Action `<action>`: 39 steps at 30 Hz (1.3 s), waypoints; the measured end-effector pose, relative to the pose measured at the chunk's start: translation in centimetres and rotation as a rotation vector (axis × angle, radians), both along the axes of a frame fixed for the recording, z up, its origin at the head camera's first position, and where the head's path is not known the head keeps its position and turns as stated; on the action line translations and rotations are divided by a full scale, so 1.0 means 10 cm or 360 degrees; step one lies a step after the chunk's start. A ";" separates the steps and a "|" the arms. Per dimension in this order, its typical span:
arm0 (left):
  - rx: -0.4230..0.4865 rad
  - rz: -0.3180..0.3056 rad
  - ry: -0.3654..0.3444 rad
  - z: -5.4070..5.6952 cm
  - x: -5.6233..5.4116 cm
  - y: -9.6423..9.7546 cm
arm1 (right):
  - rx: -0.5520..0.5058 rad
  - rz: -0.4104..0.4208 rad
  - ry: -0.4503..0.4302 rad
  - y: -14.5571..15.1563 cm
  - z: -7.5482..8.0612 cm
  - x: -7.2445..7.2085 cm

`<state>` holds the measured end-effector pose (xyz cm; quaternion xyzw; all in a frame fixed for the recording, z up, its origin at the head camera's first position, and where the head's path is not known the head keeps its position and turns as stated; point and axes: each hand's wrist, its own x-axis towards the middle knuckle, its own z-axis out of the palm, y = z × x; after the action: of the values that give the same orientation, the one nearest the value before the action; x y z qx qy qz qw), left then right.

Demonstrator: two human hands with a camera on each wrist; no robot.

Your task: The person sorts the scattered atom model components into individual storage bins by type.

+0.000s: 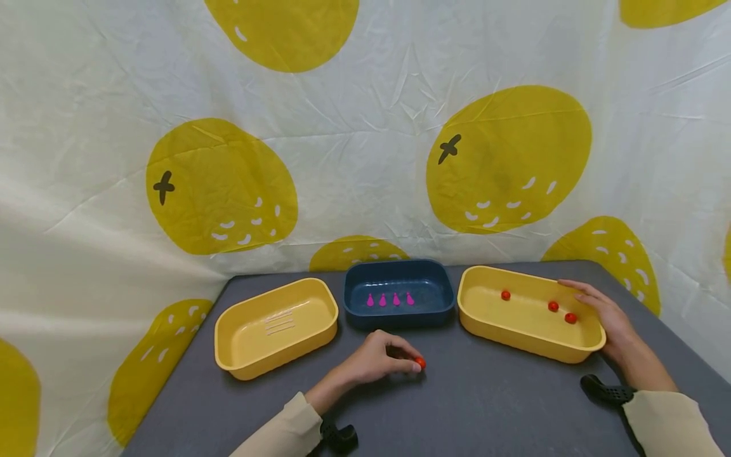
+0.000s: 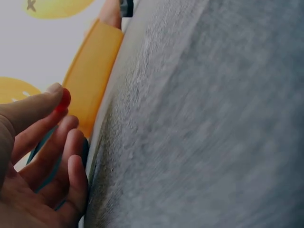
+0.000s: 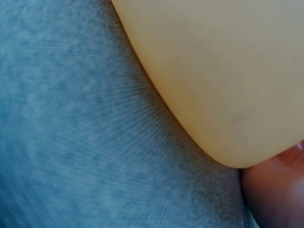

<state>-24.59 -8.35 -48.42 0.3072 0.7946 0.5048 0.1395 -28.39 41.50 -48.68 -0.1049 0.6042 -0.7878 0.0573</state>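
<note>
My left hand (image 1: 379,360) pinches a small glossy red ball (image 1: 421,363) between thumb and index finger, over the grey table in front of the blue tray. The left wrist view shows the same red ball (image 2: 65,99) at the thumb tip, with the other fingers loosely bent. At the right, my right hand (image 1: 613,324) rests against the end of a yellow tray (image 1: 528,335), its fingers reaching over the rim. Three red balls (image 1: 553,306) lie inside that tray. The right wrist view shows the tray's outer wall (image 3: 218,85) and part of the right hand (image 3: 273,192).
A second yellow tray (image 1: 274,362) stands at the left with several thin pale sticks (image 1: 280,322) in it. Between the yellow trays sits a dark blue tray (image 1: 400,319) holding several magenta pin-shaped pieces (image 1: 396,299). A fruit-printed cloth (image 1: 365,190) hangs behind the table (image 1: 480,406).
</note>
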 end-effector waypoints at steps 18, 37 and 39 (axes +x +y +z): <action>0.0036 0.0053 0.0094 0.17 -0.18 0.17 | 0.0031 -0.0026 0.0005 -0.01 -0.01 0.00; 0.0225 0.0196 -0.0109 0.29 -0.31 0.41 | 0.0013 -0.0012 0.0017 0.01 -0.03 -0.01; 0.0225 0.0204 -0.0115 0.30 -0.30 0.42 | -0.0003 -0.0001 0.0028 0.00 -0.03 -0.01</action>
<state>-27.57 -4.13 -45.42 0.2465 0.7694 0.5782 0.1136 -28.47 41.55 -48.94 -0.1118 0.6040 -0.7874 0.0516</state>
